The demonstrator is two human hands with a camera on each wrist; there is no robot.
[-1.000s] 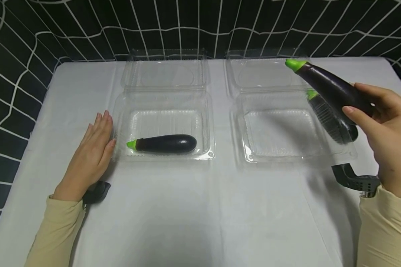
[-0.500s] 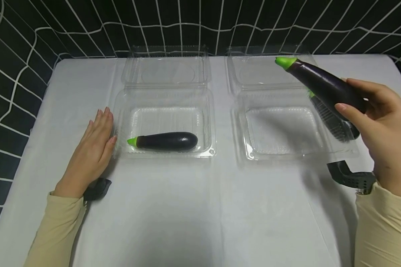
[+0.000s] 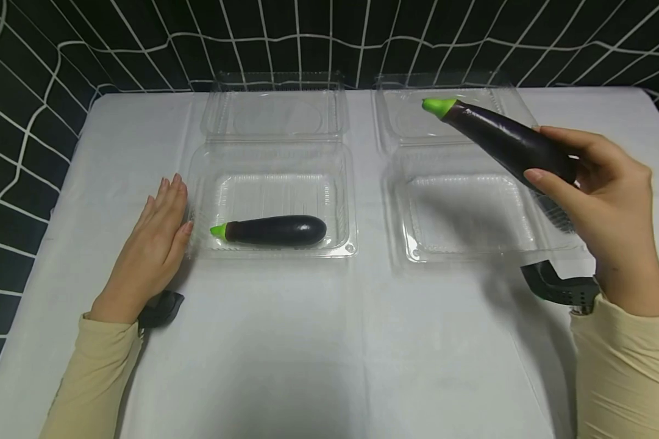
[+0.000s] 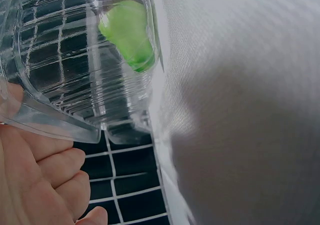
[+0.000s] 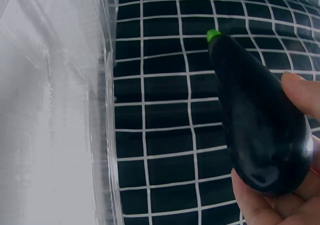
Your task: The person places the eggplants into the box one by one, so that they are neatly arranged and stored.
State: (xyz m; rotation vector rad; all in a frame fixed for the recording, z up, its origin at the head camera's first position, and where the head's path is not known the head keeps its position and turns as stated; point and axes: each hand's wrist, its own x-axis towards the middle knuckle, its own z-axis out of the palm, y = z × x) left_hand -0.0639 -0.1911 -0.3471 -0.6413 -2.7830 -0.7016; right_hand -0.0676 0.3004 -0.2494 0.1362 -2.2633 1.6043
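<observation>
My right hand (image 3: 609,189) grips a dark purple eggplant (image 3: 505,137) by its thick end, thumb on the near side. It is held up over the right clear plastic box (image 3: 466,256), its green stem pointing left. In the right wrist view, the fingers wrap the rounded end of this eggplant (image 5: 257,120). My left hand (image 3: 148,250) lies with straight fingers along the left edge of the left clear box (image 3: 340,201). Inside that box, near its front, a second eggplant (image 3: 274,231) lies sideways; its green stem (image 4: 129,35) shows through the plastic in the left wrist view.
Part of a third eggplant (image 3: 555,214) shows at the right box's right side, mostly hidden by my right hand and the held eggplant. Both boxes have raised lids (image 3: 277,116) at the back. The white-covered table (image 3: 307,341) ends at a dark cloth with white grid lines (image 3: 307,36).
My right hand has carried its eggplant leftward, further over the right box, covering more of the third eggplant. The left hand has stayed beside the left box.
</observation>
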